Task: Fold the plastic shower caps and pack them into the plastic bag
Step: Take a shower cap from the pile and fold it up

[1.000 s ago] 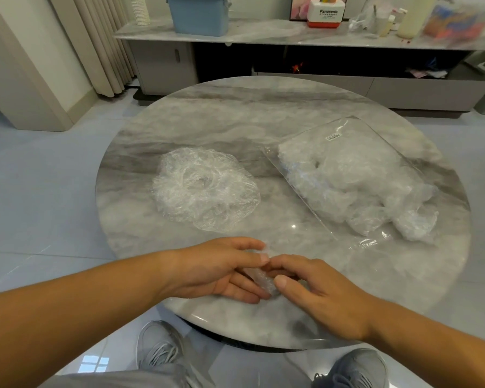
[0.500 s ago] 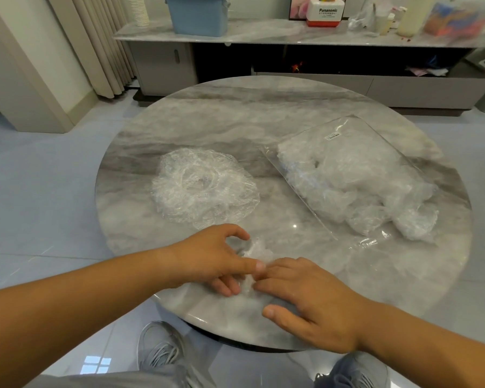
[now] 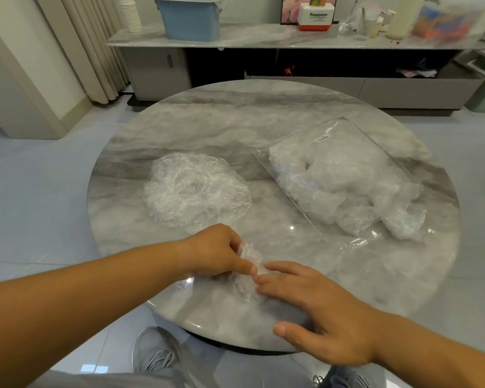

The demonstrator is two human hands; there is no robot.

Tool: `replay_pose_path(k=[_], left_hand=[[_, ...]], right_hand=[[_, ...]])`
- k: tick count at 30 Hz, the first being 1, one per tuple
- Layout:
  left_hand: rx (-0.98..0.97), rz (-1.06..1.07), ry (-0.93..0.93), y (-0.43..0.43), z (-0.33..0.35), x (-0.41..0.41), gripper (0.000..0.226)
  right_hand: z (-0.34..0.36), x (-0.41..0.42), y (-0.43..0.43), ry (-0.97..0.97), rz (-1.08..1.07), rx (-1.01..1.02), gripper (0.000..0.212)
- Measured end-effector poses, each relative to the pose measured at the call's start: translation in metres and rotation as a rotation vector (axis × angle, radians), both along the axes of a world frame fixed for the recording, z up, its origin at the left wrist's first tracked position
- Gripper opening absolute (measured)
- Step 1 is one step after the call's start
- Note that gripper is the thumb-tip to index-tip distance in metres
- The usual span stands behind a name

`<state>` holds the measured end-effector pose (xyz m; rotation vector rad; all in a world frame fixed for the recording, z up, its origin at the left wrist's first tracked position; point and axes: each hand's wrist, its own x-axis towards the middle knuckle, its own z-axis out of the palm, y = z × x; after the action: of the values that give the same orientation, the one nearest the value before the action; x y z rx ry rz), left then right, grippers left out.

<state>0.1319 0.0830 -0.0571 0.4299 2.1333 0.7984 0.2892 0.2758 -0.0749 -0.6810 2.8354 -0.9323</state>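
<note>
Both hands (image 3: 263, 278) on crumpled cap (image 3: 248, 271)

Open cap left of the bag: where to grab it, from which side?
Pinch the cap at its near ruffled rim, coming from the near edge of the table. It lies spread flat and thin; that rim bunches up, faces the left hand, and nothing blocks it.

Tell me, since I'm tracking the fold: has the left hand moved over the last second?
Yes. The left hand has slid away from the table's near edge, toward the spread-out shower cap.
</note>
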Motion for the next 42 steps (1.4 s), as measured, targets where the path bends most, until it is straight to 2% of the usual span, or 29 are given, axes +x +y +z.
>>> replay_pose_path(k=[4, 7, 10, 12, 17, 20, 23, 25, 28, 32, 35, 38, 42], left_hand=[[0.186, 0.146, -0.131, 0.008, 0.005, 0.002, 0.048], [0.377, 0.253, -0.203, 0.023, 0.020, 0.008, 0.023], [0.529, 0.351, -0.268, 0.043, 0.034, 0.016, 0.020], [0.593, 0.364, -0.284, 0.054, 0.041, 0.022, 0.017], [0.633, 0.315, -0.242, 0.088, 0.053, 0.035, 0.012], [0.523, 0.138, 0.065, 0.104, 0.053, 0.037, 0.021], [0.354, -0.202, 0.373, 0.116, 0.054, 0.043, 0.038], [0.265, -0.362, 0.456, 0.122, 0.051, 0.047, 0.054], [0.143, -0.538, 0.548, 0.132, 0.046, 0.056, 0.070], [-0.018, -0.596, 0.646, 0.136, 0.037, 0.060, 0.077], [-0.030, -0.581, 0.731, 0.136, 0.034, 0.059, 0.083], [0.018, -0.606, 0.788, 0.132, 0.035, 0.060, 0.086], [0.072, -0.631, 0.766, 0.126, 0.034, 0.062, 0.087]], right_hand=[[0.009, 0.008, 0.003, -0.017, -0.233, -0.211, 0.043], [0.023, 0.001, 0.003, -0.200, -0.531, -0.544, 0.035], [0.033, -0.006, 0.012, -0.310, -0.638, -0.830, 0.027], [0.041, -0.005, 0.018, -0.320, -0.667, -0.940, 0.034], [0.058, 0.005, 0.046, -0.080, -0.777, -0.828, 0.047], [0.065, 0.011, 0.078, 0.099, -0.946, -0.798, 0.055], [0.060, 0.019, 0.117, 0.194, -1.102, -0.689, 0.064], [0.050, 0.025, 0.135, 0.177, -1.166, -0.573, 0.070], [0.039, 0.031, 0.145, 0.079, -1.208, -0.509, 0.075], [0.035, 0.032, 0.143, 0.030, -1.179, -0.457, 0.072], [0.032, 0.030, 0.139, -0.025, -1.142, -0.565, 0.074], [0.030, 0.024, 0.134, -0.102, -1.066, -0.758, 0.075], [0.027, 0.016, 0.120, -0.181, -0.925, -0.926, 0.076]])
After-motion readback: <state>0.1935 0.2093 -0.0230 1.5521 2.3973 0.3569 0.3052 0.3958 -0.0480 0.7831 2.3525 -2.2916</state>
